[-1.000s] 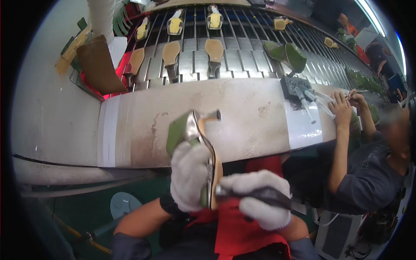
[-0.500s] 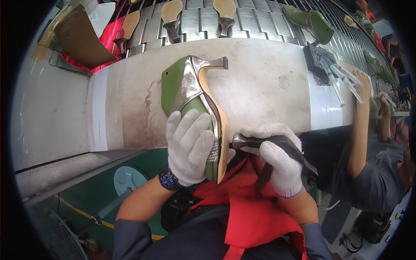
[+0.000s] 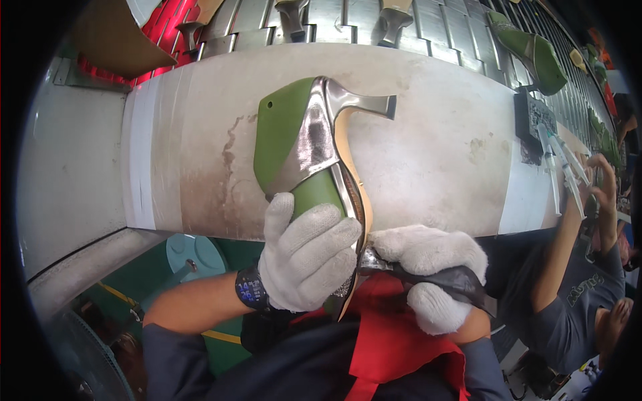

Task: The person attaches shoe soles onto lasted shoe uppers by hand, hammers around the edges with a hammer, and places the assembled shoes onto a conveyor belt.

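Observation:
My left hand (image 3: 307,257), in a white knit glove, is wrapped round the front of a silver high-heeled shoe (image 3: 314,144) mounted on a green shoe last (image 3: 284,137). Its heel points up and away, and its tan sole faces right. A glittery band near the toe is partly hidden by my fingers. My right hand (image 3: 438,254), also gloved, grips a dark hammer (image 3: 458,281). The shiny metal face of the hammer is at the sole's edge near the forefoot; whether they touch I cannot tell.
Beyond the pale bench (image 3: 435,134) runs a slatted metal conveyor (image 3: 441,30) carrying shoe parts and another green last (image 3: 535,57). At right, syringes (image 3: 552,170) rest by a dark block (image 3: 533,120), close to a co-worker's hand (image 3: 602,180). A brown board (image 3: 117,40) stands back left.
The hammer has come in against or near the sole, its head turned. The shoe sits slightly lower and further right, with my left hand still round it. The whole view has shifted.

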Demonstrator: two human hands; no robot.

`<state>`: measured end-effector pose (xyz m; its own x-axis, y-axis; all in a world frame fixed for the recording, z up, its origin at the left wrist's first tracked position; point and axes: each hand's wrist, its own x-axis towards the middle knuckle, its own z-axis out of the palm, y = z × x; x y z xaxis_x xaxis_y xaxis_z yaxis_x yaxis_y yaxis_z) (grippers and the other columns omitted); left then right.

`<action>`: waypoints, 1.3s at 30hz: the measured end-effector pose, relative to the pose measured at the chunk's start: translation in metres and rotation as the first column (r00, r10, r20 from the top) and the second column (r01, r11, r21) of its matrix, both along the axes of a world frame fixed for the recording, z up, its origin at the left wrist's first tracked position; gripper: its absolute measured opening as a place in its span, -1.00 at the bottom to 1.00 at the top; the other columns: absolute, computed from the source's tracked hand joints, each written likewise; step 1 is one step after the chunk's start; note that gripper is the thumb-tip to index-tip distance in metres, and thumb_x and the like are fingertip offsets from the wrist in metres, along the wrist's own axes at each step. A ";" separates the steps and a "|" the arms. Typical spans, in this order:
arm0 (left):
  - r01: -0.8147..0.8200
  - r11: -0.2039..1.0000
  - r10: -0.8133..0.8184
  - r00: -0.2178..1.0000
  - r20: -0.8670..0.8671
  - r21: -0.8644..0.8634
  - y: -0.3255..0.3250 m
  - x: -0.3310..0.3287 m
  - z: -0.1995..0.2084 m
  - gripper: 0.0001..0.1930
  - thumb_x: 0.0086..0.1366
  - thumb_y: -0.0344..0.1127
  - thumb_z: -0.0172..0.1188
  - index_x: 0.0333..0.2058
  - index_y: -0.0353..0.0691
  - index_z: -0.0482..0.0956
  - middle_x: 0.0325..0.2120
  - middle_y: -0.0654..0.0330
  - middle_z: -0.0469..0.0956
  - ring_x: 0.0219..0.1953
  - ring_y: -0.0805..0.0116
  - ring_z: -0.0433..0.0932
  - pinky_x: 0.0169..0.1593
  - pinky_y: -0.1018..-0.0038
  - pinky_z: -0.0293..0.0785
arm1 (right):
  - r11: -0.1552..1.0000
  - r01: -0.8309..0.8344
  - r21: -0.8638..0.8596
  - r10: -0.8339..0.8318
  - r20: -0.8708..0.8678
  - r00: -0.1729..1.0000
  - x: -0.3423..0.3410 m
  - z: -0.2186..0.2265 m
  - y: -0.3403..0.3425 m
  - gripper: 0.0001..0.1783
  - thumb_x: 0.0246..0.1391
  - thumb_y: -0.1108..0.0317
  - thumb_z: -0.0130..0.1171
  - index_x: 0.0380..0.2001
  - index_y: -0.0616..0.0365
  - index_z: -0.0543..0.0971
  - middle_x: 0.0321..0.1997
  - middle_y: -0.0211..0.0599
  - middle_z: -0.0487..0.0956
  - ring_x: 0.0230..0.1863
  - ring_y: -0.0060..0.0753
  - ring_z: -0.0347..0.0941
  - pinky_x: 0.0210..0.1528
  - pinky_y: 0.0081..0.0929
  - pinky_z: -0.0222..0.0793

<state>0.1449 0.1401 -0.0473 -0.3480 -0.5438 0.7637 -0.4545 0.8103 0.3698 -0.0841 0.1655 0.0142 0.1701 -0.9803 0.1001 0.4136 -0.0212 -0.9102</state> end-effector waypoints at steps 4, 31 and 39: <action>0.008 0.999 -0.008 1.000 0.011 0.037 0.000 0.004 0.004 -0.57 0.20 -0.43 0.40 0.04 -0.28 0.54 0.04 -0.07 0.73 0.03 -0.12 0.72 0.56 -0.40 0.06 | 0.980 -0.164 -0.114 0.119 -0.325 0.938 -0.004 0.040 -0.030 -0.64 0.12 0.52 0.53 -0.01 0.29 0.69 0.09 0.25 0.76 0.12 0.16 0.77 0.21 0.01 0.71; -0.167 0.983 0.156 0.977 0.146 0.070 0.002 0.008 -0.001 -0.23 0.43 0.15 0.44 0.32 -0.24 0.31 0.29 -0.36 0.43 0.30 -0.50 0.48 0.48 -0.65 0.05 | 0.850 0.117 0.514 -0.135 -0.002 0.991 0.002 0.028 -0.021 -0.55 0.39 0.35 0.22 0.14 0.58 0.59 0.14 0.36 0.72 0.18 0.29 0.73 0.31 0.18 0.65; -0.146 0.988 0.146 0.989 -0.006 0.056 -0.002 0.001 -0.010 -0.58 0.13 -0.26 0.35 -0.12 -0.14 0.31 -0.14 -0.17 0.50 -0.11 -0.27 0.58 0.45 -0.80 -0.14 | 0.931 -0.131 0.340 0.231 -0.273 0.934 -0.026 0.035 -0.077 -0.68 0.32 0.33 0.44 0.00 0.35 0.79 -0.02 -0.06 0.86 0.09 -0.11 0.81 0.22 -0.20 0.68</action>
